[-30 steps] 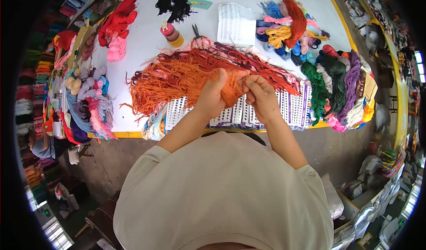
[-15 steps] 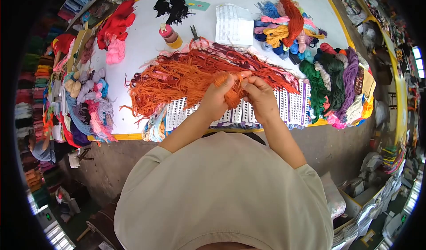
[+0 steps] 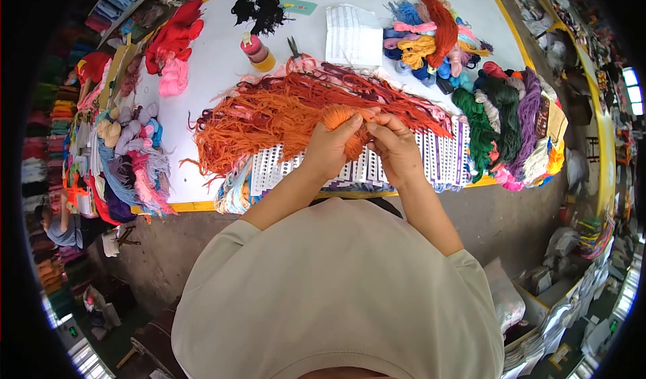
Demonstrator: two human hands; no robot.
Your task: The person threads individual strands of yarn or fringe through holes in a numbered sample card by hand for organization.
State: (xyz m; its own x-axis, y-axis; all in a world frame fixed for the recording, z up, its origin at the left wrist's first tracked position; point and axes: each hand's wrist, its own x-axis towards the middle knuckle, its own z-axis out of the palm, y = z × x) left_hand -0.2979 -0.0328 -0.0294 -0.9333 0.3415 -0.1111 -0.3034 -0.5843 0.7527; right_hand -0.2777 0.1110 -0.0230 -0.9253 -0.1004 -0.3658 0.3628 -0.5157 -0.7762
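My left hand [image 3: 332, 145] is closed round a bunch of orange thread [image 3: 338, 115] above the front middle of the table. Close beside it, my right hand [image 3: 396, 147] pinches the end of the same orange thread with thumb and forefinger. Beneath and to the left lies a wide heap of orange and red threads [image 3: 249, 120]. White cards with rows of holes [image 3: 441, 160] stick out from under the heap along the front edge.
On the white table [image 3: 202, 62] are a bottle [image 3: 257, 52], scissors [image 3: 294, 48], a paper sheet [image 3: 354, 36] and black yarn [image 3: 259, 7]. Coloured skeins [image 3: 501, 120] lie at the right, others [image 3: 134, 150] at the left. Another person [image 3: 62, 227] is at the far left.
My two hands have drawn slightly closer together at the end of the orange thread. The heap looks the same.
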